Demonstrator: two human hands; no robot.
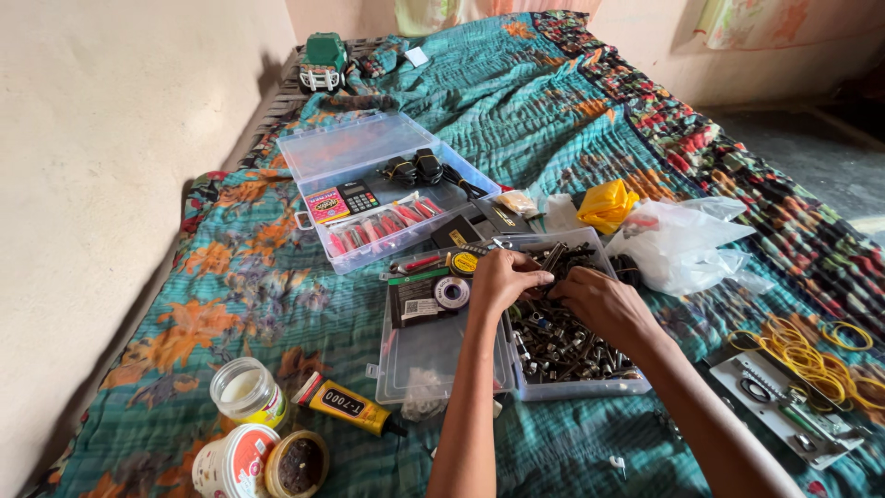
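A clear plastic organiser box lies open on the bed in front of me. Its right half holds a heap of dark screws and bolts. My left hand and my right hand meet over the far side of that heap, fingers curled down among the screws. Whether either hand grips a piece is hidden by the fingers. The box's left half holds a dark packet, a solder spool and a small bag of white bits.
A second open clear box with a calculator, red parts and black cables lies further away. Jars, a yellow glue tube, a white plastic bag, yellow rubber bands and a metal plate surround me. A wall runs along the left.
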